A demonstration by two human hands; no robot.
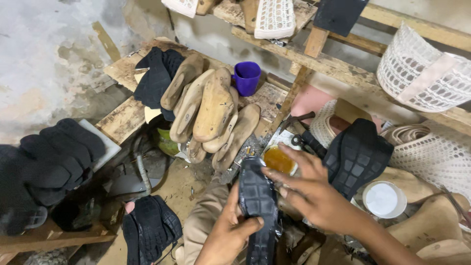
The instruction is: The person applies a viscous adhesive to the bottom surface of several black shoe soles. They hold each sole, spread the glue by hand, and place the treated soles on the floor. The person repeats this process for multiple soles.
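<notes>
Near centre, black rubber sole (257,196), tread side up, long axis running near to far, clamped at its near half by the left hand (230,230): fingers curled round the left edge, thumb laid across the tread. Right hand (309,196) spread mostly open, fingers stretched left toward the far end of the sole, fingertips (273,173) just at its edge; nothing seen held, though any small dab or brush under the fingers hidden. Just beyond those fingertips, small round tin of amber glue (278,159), open. Judged as a gluing or pressing step at the toe end of the sole. Next move calling for a steady left grip and a light, even touch from the right fingers, clear of the tin rim. Farther off, about 6 wooden shoe lasts (213,105) leaning on a plank, purple mug (246,76) behind. Right, 2 more black treaded soles (357,154), white round lid (384,198), white mesh uppers (422,73). Left, stack of black uppers (54,162).
</notes>
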